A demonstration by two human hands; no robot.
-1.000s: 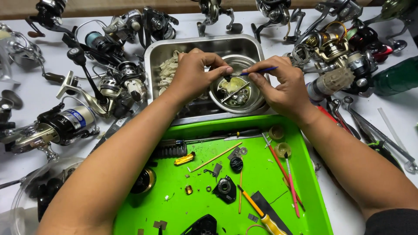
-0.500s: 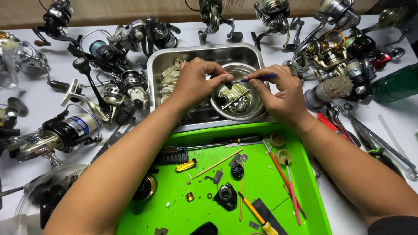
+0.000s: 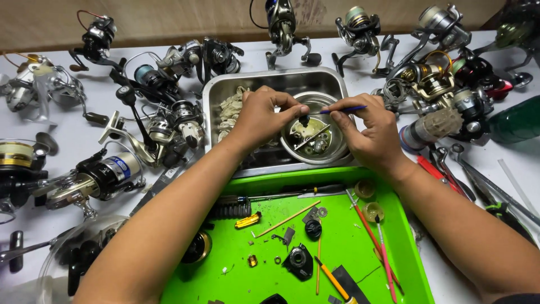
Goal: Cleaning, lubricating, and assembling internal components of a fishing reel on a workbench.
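- My left hand (image 3: 260, 116) pinches a small dark reel part (image 3: 303, 120) over the round steel bowl (image 3: 292, 147), frame centre, catching drips.
- My right hand (image 3: 368, 135) grips a thin blue-handled brush (image 3: 343, 110), tip at the part.

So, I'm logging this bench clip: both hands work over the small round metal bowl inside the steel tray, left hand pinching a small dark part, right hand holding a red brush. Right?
Not quite: in the head view the brush in the right hand is blue, not red. The rest holds: the left hand pinches a small dark part over the round metal bowl in the steel tray.
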